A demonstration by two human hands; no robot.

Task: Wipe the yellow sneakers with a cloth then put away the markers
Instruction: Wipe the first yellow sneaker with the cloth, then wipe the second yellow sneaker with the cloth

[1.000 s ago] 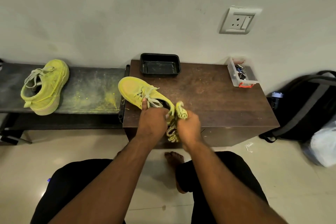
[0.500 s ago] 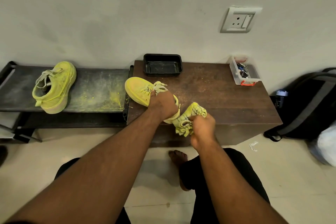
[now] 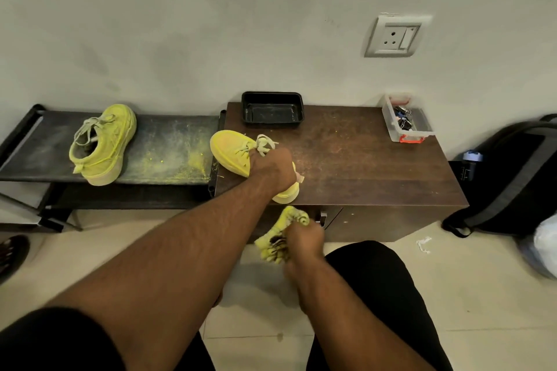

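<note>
Pale wall and tiled floor frame a low black rack on the left and a brown wooden tabletop butted against its right end. One yellow sneaker stands on the rack, well apart from the hands, with yellow dust scattered beside it.

The second yellow sneaker now rests on the tabletop's left front corner, heel close to the front edge. The left hand is closed over its collar, pinning it down. A second ago the right hand was up against the heel with the cloth; it has since dropped below the tabletop's front edge. That right hand is closed around the bunched yellow cloth, clear of the shoe, so the wiping stroke looks paused or finished on this shoe.

A black tray sits at the back of the tabletop, and a clear box of small items at the far right corner; whether it holds markers I cannot tell. Between them the tabletop is open, giving room to slide the shoe inward. A dark backpack leans against the wall beyond the right edge.
</note>
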